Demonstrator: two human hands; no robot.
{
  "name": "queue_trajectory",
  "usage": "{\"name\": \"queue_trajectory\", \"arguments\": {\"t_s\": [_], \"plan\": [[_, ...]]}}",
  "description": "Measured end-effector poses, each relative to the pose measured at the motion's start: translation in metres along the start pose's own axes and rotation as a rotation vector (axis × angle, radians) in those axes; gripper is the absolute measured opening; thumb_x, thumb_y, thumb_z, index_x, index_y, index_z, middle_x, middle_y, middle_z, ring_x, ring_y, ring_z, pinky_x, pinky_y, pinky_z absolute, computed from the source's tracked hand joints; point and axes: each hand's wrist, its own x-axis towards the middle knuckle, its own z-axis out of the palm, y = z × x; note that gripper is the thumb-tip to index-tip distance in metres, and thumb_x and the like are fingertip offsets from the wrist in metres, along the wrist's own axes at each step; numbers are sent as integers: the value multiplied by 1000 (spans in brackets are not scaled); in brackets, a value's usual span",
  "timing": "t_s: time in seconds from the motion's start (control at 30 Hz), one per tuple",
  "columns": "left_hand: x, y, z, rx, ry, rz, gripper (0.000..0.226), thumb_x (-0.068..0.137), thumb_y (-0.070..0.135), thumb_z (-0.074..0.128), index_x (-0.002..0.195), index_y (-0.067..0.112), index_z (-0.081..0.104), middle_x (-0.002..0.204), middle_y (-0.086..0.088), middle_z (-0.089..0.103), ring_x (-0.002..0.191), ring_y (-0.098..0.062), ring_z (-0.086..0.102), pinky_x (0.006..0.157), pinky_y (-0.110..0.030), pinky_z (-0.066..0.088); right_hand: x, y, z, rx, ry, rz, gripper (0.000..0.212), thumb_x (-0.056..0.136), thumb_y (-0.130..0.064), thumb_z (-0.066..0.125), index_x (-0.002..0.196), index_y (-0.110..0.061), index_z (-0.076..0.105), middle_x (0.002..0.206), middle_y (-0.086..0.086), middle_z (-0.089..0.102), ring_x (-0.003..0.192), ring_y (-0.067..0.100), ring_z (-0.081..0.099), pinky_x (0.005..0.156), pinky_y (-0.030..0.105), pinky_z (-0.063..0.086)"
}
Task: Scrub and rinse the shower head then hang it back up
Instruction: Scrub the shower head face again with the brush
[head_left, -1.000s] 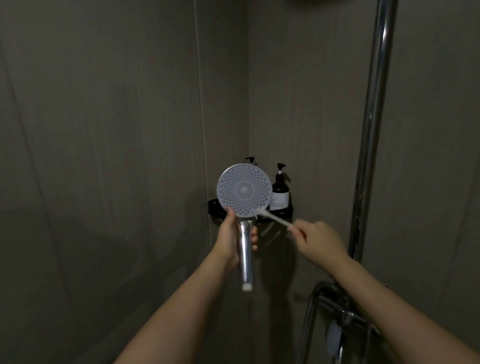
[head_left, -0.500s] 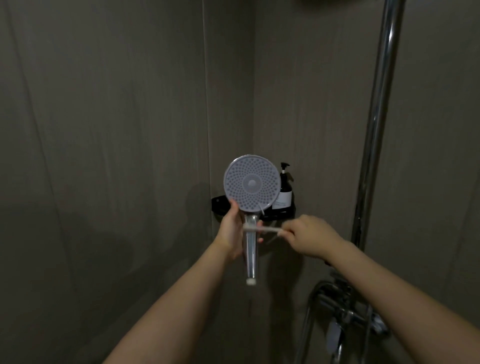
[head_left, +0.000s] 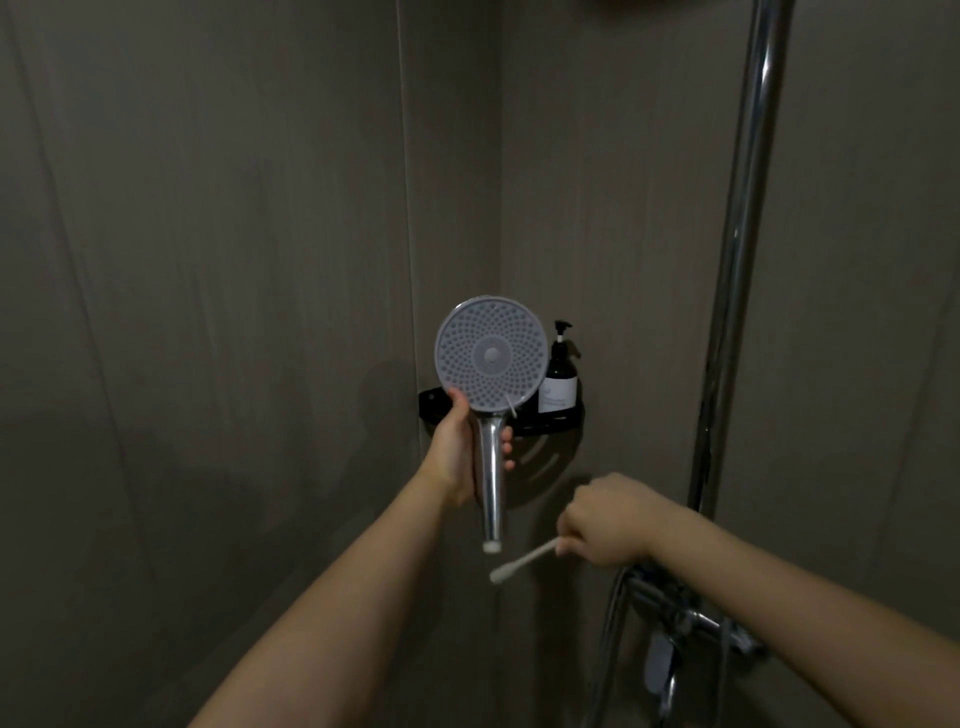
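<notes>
Left hand (head_left: 457, 452) clamped around shower head (head_left: 491, 358) handle, face upright before corner shelf (head_left: 550, 423), right hand (head_left: 605, 522) gripping toothbrush (head_left: 524, 560) below the shelf, pump bottle (head_left: 560, 371) on it

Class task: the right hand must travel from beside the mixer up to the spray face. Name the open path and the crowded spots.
Open: the gap between the shower head handle and the chrome riser, above the right hand. Crowded: the corner shelf with its pump bottle behind the head; hose and mixer below.
</notes>
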Motion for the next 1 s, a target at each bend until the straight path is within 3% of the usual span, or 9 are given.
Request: {"name": "queue_trajectory", "arguments": {"t_s": [0.17,0.33,0.43,0.5,0.67,0.8,0.93,1.0], "plan": [[2,-10,-5,-4,105,-7,67,89,68,18,99,15,58,62,-1,52,55,-12,48,54,-25,44,3,-3,6,14,161,-26,38,92,-49,35,99,-24,62,93,10,68,87,32,63,67,34,42],[3,-7,-16,-28,192,12,64,90,66,20,93,15,58,56,-1,54,51,-12,48,53,-25,40,-15,19,6,-50,112,134,38,93,-47,33,103,-23,61,95,7,67,87,27,63,63,32,36],[5,-9,-13,-52,211,11,65,90,66,20,89,13,57,56,-1,53,52,-13,46,53,-26,39,-8,4,12,-82,225,-13,37,93,-48,32,96,-23,59,87,8,68,79,30,64,59,31,32],[5,-13,-10,-60,219,0,65,90,66,21,89,12,57,57,-2,52,53,-14,46,53,-26,39,0,-9,13,-93,198,-48,36,93,-47,34,98,-22,60,88,10,69,81,32,65,59,31,32],[6,-8,-16,-19,227,-11,62,91,65,18,93,16,56,53,-1,53,46,-11,49,52,-25,40,-16,20,12,-92,159,172,37,94,-47,33,102,-22,59,97,10,67,89,31,64,64,32,37],[6,-16,-16,-37,241,-30,63,90,66,21,94,14,57,54,-1,55,45,-11,51,50,-24,42,-2,-3,22,-84,156,-60,38,92,-49,32,97,-24,59,88,10,68,81,32,65,59,32,34],[6,-16,-20,-39,251,-52,66,89,67,21,91,11,56,55,-2,54,43,-10,52,47,-23,43,-11,16,22,-101,106,156,39,94,-47,32,105,-21,60,98,9,67,90,30,63,66,33,40],[6,-14,-21,-53,257,-39,65,90,66,19,89,12,56,53,-1,54,43,-10,50,48,-24,42,-15,14,24,-73,117,129,39,94,-48,31,103,-22,59,95,8,67,87,30,64,65,33,40]]}}
